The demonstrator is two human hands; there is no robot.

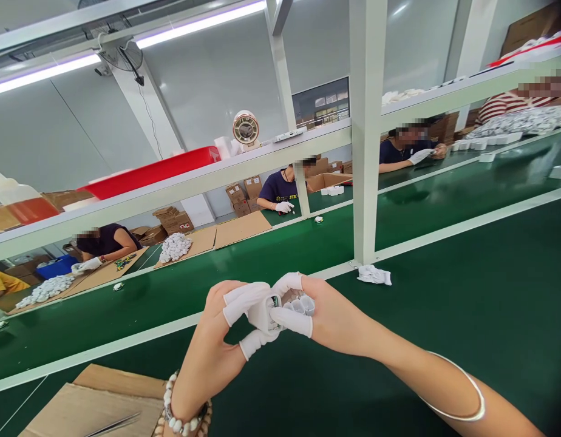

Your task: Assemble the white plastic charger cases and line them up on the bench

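My left hand (220, 340) is closed around a small white plastic housing (259, 317), gripping it between thumb and fingers. Its open side faces right, and a bit of green circuit board (275, 301) shows at the mouth. My right hand (337, 312) has its thumb and fingertip pressed at that opening, touching the housing. Beneath the right fingers are several whitish cup-shaped pieces (303, 305), partly hidden; I cannot tell whether they belong to the same part. White finger cots cover fingertips on both hands.
Cardboard (98, 403) with tweezers (113, 425) lies at lower left. A white glove (374, 275) rests by the upright post (366, 133). Beyond the rail runs a green conveyor belt (244, 255) carrying small parts. Co-workers sit across it, beside piles of white pieces (175, 247).
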